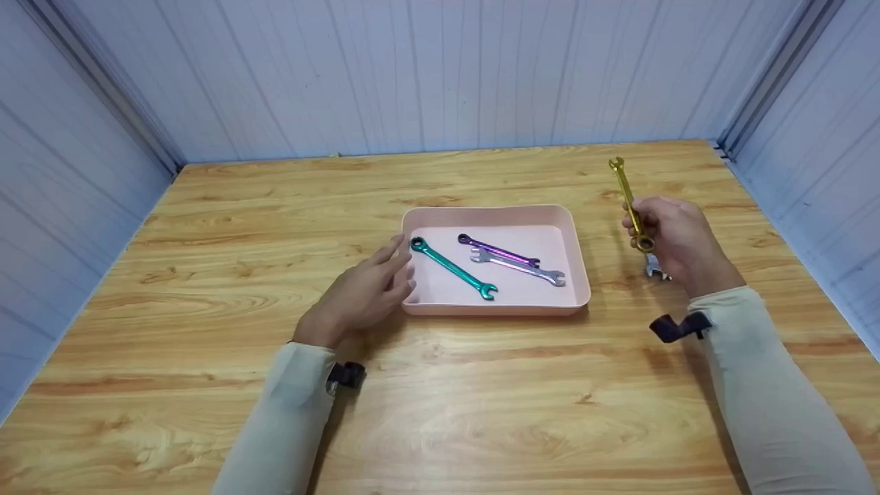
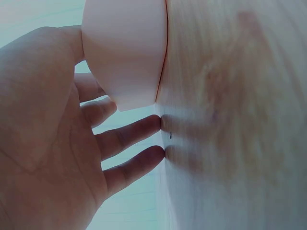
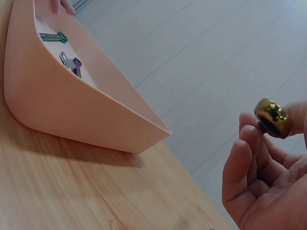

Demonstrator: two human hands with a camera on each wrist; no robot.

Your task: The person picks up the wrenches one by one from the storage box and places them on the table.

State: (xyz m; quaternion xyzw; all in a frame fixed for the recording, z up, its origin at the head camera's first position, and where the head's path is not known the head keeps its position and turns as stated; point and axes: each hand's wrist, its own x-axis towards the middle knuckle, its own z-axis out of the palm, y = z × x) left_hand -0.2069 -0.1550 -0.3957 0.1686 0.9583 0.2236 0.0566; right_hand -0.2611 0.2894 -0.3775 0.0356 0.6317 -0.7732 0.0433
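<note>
A gold combination wrench (image 1: 624, 187) is held by my right hand (image 1: 677, 237), raised right of the tray, its open end pointing away. In the right wrist view, its ring end (image 3: 273, 118) shows between thumb and fingers. A silver wrench (image 1: 656, 267) lies beneath that hand, mostly hidden. My left hand (image 1: 364, 292) rests against the left side of the pink tray (image 1: 495, 311), fingers spread and fairly straight. Inside the tray are a green combination wrench (image 1: 454, 269), a purple wrench (image 1: 498, 250) and a silver open-ended wrench (image 1: 519, 267), the last two touching or overlapping.
The wooden table (image 1: 481, 412) runs back to a pale panelled wall (image 1: 440, 82). Side panels stand left and right. The tray's raised rim surrounds the wrenches in it.
</note>
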